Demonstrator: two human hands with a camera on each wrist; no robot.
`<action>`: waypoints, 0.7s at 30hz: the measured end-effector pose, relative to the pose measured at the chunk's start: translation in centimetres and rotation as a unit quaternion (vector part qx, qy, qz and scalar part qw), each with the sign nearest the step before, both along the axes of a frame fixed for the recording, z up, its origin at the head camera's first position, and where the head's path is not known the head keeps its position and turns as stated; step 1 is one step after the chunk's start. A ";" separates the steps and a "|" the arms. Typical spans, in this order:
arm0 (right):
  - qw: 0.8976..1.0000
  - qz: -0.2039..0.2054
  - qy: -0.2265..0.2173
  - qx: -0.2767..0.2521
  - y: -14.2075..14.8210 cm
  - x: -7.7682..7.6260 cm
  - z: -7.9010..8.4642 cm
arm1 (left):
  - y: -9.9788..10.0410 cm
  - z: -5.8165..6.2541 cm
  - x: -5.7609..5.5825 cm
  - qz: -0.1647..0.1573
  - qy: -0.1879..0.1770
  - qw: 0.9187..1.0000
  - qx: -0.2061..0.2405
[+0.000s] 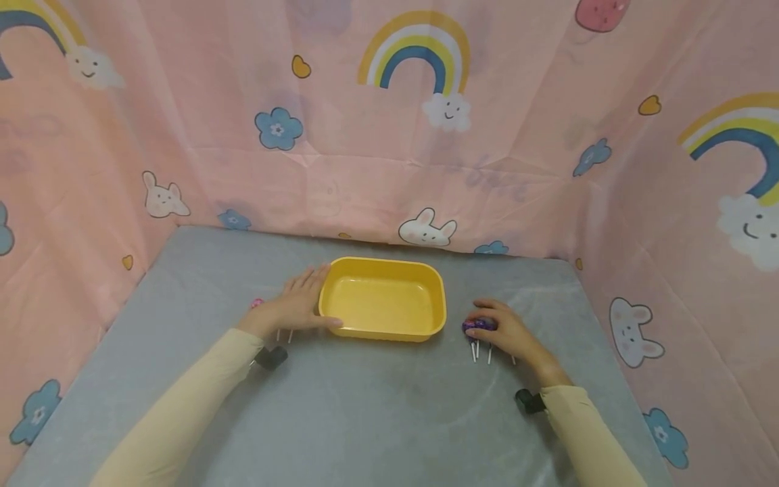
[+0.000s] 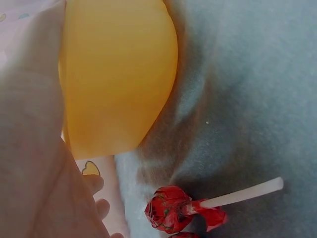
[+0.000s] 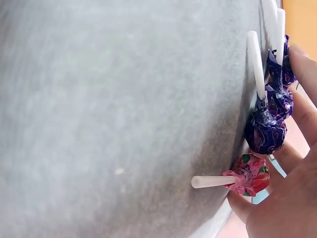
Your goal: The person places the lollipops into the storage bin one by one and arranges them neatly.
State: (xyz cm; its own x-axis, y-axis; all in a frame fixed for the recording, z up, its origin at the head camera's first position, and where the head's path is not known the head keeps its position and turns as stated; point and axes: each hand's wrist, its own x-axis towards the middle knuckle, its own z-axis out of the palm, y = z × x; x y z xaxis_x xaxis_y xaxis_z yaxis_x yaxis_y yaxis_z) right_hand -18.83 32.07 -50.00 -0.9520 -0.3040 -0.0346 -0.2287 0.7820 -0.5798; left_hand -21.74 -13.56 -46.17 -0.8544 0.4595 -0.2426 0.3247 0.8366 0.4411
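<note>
A yellow plastic box (image 1: pixel 383 337) stands on the grey cloth. My left hand (image 1: pixel 298 301) rests against its left end, fingers stretched toward the back corner and thumb along the front rim. Under the left wrist lie red-wrapped lollipops (image 2: pixel 171 209) with white sticks, partly covered by the hand in the head view. To the right of the box, my right hand (image 1: pixel 502 325) curls over a cluster of lollipops and pinches purple-wrapped ones (image 3: pixel 267 130) between thumb and fingers. Beside them, a red-and-pink lollipop (image 3: pixel 250 174) lies nearer the palm, its stick pointing away from the hand.
Grey cloth (image 1: pixel 377 412) covers the table, which narrows toward the back. Pink curtains (image 1: pixel 341 182) printed with rainbows, rabbits and flowers hang along the back and both sides. A dark wrist camera (image 1: pixel 270 357) sits at the left wrist, another camera (image 1: pixel 528 401) at the right.
</note>
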 end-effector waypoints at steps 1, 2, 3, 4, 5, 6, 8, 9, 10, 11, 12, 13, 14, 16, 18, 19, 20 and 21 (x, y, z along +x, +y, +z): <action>1.000 -0.001 0.000 0.001 0.0 -0.1 0.0 | 0.0 0.0 0.0 0.000 0.000 1.000 -0.001; 1.000 -0.001 0.000 0.002 0.0 -0.1 0.0 | 0.0 0.0 0.0 0.001 0.000 1.000 0.000; 1.000 -0.002 -0.002 0.002 0.0 -0.1 0.0 | 0.0 0.0 0.0 0.001 0.001 1.000 -0.002; 1.000 -0.003 -0.003 0.003 -0.1 -0.2 0.0 | 0.1 -0.1 0.0 0.002 -0.001 1.000 -0.001; 1.000 -0.003 -0.005 0.003 -0.1 -0.2 0.0 | 0.0 -0.1 0.0 0.001 0.001 1.000 -0.002; 1.000 -0.004 -0.006 0.003 -0.1 -0.2 0.0 | 0.0 -0.1 0.0 0.001 -0.001 1.000 -0.001; 1.000 -0.009 -0.010 0.004 -0.1 -0.3 0.0 | 0.0 -0.1 0.0 0.000 -0.002 1.000 0.002; 1.000 -0.010 -0.011 0.006 -0.1 -0.3 0.0 | 0.0 -0.1 0.0 0.000 -0.003 1.000 0.002; 1.000 -0.010 -0.012 0.007 -0.1 -0.3 0.0 | 0.0 0.0 0.0 0.000 -0.007 1.000 0.004; 1.000 -0.011 -0.013 0.008 -0.1 -0.3 0.0 | 0.0 0.0 0.0 -0.001 -0.006 1.000 0.004; 1.000 -0.012 -0.014 0.011 -0.1 -0.4 0.1 | 0.0 0.1 0.0 -0.001 -0.008 1.000 0.006; 1.000 -0.013 -0.015 0.013 -0.1 -0.4 0.1 | 0.0 0.1 0.1 -0.001 -0.010 1.000 0.006; 1.000 -0.014 -0.016 0.014 -0.2 -0.4 0.1 | 0.0 0.2 0.1 -0.001 -0.010 1.000 0.007; 1.000 -0.013 -0.016 0.016 -0.2 -0.4 0.2 | 0.0 0.2 0.1 -0.001 -0.012 1.000 0.010; 1.000 -0.012 -0.012 0.016 -0.3 -0.4 0.2 | 0.1 0.2 0.1 0.001 -0.017 1.000 0.009; 1.000 -0.012 -0.010 0.014 -0.3 -0.4 0.3 | 0.1 0.3 0.1 0.002 -0.019 1.000 0.009; 1.000 -0.011 -0.007 0.012 -0.3 -0.4 0.3 | 0.1 0.3 0.1 0.002 -0.019 1.000 0.009; 1.000 -0.011 -0.005 0.010 -0.4 -0.5 0.3 | 0.1 0.3 0.1 0.004 -0.021 1.000 0.008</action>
